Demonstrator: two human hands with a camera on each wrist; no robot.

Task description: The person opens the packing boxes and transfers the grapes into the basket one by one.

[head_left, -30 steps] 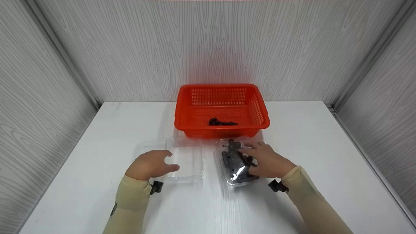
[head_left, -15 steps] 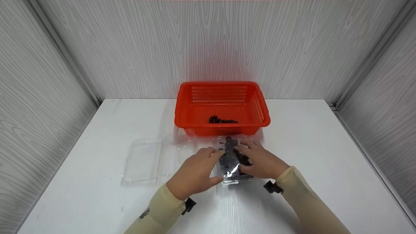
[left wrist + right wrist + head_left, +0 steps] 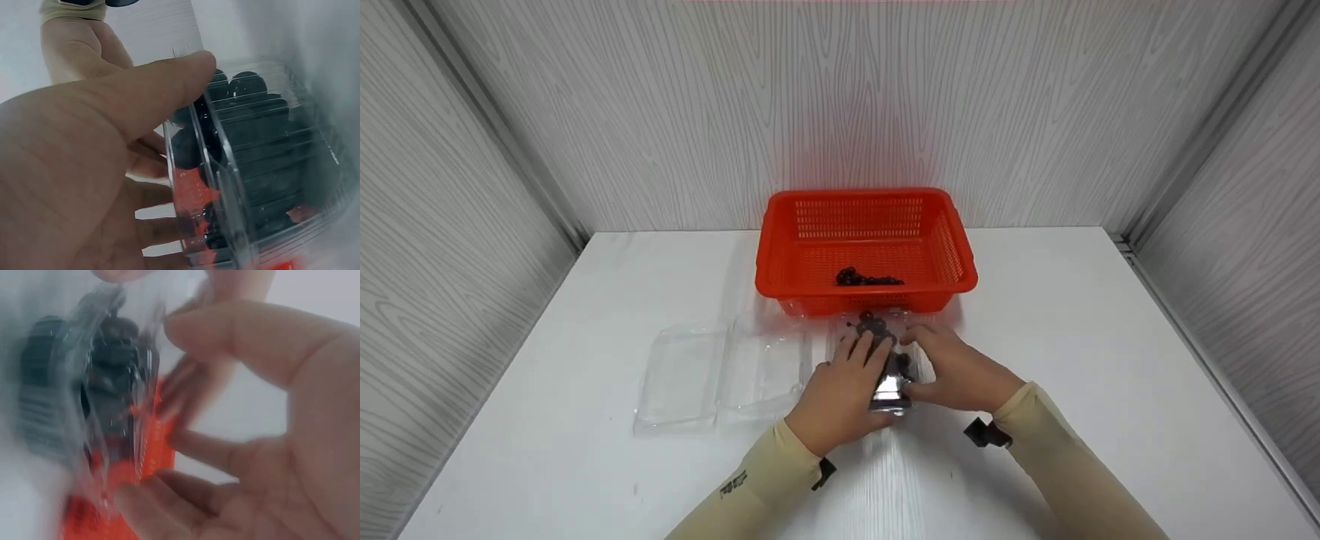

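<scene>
A clear plastic clamshell box of dark grapes stands in front of the red basket in the head view. My left hand holds it, fingers across the lid and thumb at the near end; the left wrist view shows the thumb on the box's seam. Close along the box's right side is my right hand, its thumb and fingers loosely bent and spread. The right wrist view is blurred; a gap shows by that thumb, and finger contact is hard to tell. The lid under my left hand is hidden.
The red plastic basket, with a dark grape bunch inside, stands behind the box. To the left an opened clear clamshell lies flat on the white table. Wood-grain panels enclose the table's back and sides.
My left hand has moved right from the opened clamshell onto the grape box. The box has shifted left and looks narrower from above. My right hand has come off its lid to its side.
</scene>
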